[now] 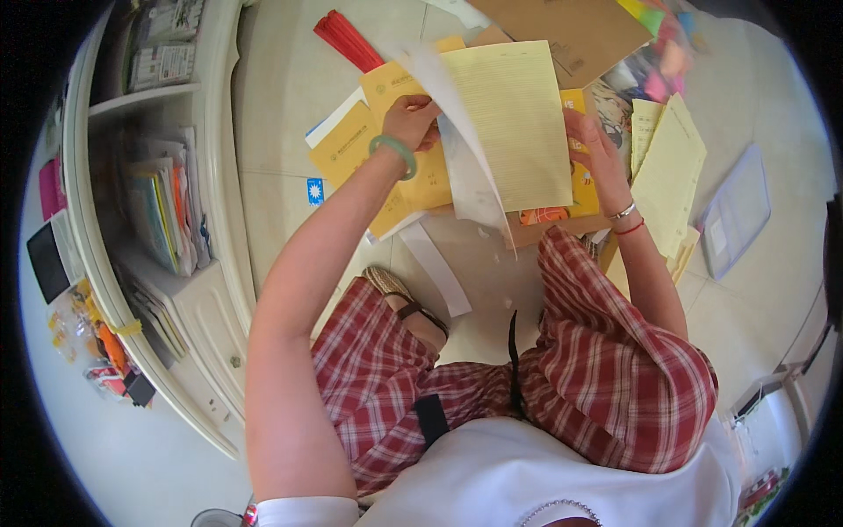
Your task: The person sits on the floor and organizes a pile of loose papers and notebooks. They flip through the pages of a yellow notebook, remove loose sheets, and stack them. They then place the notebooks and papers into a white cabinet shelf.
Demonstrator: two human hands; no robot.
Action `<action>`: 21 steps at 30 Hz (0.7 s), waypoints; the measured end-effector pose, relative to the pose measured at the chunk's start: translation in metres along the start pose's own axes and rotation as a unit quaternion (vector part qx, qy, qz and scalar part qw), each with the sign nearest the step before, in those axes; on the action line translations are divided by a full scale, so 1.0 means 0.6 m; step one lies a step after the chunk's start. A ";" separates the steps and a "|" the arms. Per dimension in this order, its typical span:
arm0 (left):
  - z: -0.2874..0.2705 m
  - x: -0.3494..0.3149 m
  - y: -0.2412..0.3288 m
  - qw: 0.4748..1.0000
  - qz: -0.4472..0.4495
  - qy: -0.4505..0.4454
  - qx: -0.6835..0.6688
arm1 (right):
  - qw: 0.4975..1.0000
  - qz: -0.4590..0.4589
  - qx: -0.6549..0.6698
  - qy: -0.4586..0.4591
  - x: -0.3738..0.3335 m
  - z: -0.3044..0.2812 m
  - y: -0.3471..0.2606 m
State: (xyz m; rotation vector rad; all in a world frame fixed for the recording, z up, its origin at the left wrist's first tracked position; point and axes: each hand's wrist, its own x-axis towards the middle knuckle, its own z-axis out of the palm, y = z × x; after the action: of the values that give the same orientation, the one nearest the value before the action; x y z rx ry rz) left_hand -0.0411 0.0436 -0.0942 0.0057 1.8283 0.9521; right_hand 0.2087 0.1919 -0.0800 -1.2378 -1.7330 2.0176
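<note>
Head view, person seated on a pale tiled floor [281, 97], knees in red plaid trousers [615, 351] at lower centre.

Left hand [411, 119], upper centre of frame: fingers closed on the left edge of a thin white translucent sheet [465, 167], which curls down and away from the hand toward mid-frame. A green bangle [394, 151] sits on that wrist.

Right hand [595, 145], upper right of centre: fingers lie flat along the right edge of a pale yellow lined sheet [514, 123]; whether the thumb pinches it from beneath I cannot tell. A silver bracelet and a red cord [628, 227] circle that wrist.

The lined sheet stands between the 2 hands, near upright in the picture, its left margin partly covered by the white sheet.

Beneath and to the left: several orange-yellow envelopes [351, 149] fanned on the floor, touching one another. A red folded fan-like bundle [347, 39] lies at the top, just above them. A brown cardboard piece [571, 31] occupies the top centre-right. More pale yellow sheets [672, 171] are stacked to the right of the right forearm. A clear plastic sleeve [738, 211] lies alone further right, apart from the stack.

Left of frame: a white shelf unit [215, 290] with papers and booklets standing in its compartments. A sandalled foot [399, 299] shows at centre, beside a loose white paper strip [439, 268].
</note>
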 end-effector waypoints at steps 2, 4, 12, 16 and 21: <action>0.029 0.008 0.012 1.000 -0.006 0.023 -0.011 | 0.999 0.009 0.035 -0.005 -0.003 0.002 -0.005; 0.034 0.004 0.020 0.998 0.069 -0.003 -0.007 | 0.997 0.026 0.074 -0.019 -0.004 -0.005 -0.001; 0.028 -0.120 0.088 0.979 0.171 -0.107 0.004 | 0.940 -0.261 -0.127 0.178 -0.040 -0.014 -0.099; -0.002 -0.171 0.092 0.966 0.170 -0.193 0.036 | 0.864 -0.389 -0.301 0.106 -0.029 0.025 -0.199; -0.001 -0.207 0.068 0.964 0.149 -0.222 0.005 | 0.975 -0.169 -0.113 -0.091 -0.005 0.091 -0.204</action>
State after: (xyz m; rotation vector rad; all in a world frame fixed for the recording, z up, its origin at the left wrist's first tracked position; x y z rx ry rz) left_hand 0.0004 0.0201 0.0279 0.4762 1.4356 1.0509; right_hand 0.1297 0.1862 0.0284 -0.7605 -2.1400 1.8189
